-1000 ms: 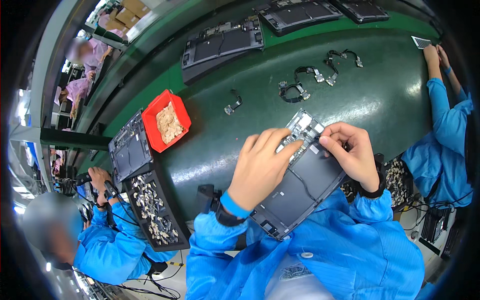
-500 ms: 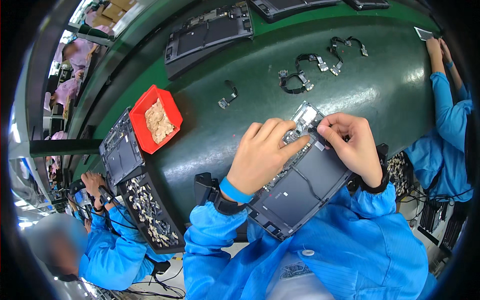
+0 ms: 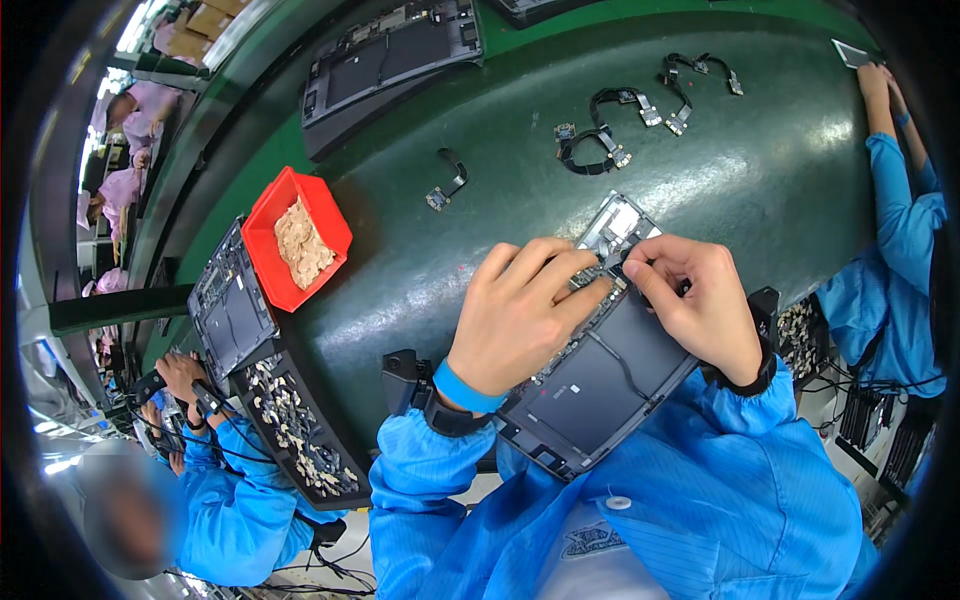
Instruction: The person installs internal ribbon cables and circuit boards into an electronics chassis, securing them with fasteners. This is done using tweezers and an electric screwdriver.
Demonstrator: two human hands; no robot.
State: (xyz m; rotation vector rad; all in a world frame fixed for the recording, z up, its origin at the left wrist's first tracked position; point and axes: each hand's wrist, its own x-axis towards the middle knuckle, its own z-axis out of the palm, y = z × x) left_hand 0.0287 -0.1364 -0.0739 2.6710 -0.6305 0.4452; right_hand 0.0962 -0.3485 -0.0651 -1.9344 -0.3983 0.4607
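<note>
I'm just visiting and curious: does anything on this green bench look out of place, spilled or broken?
Nothing looks broken or spilled. The left hand and right hand press on a dark laptop shell that overhangs the green bench. A few short black cables lie scattered loose beyond it, and the red bin sits tilted.

Green belt [image 3: 800, 190] carries laptop chassis [image 3: 600, 370], cables [image 3: 600, 150], red bin [image 3: 295, 235].

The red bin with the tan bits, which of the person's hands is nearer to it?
Left. The left hand lies on the dark flat device, right of the red bin; the right hand is farther right.
</note>
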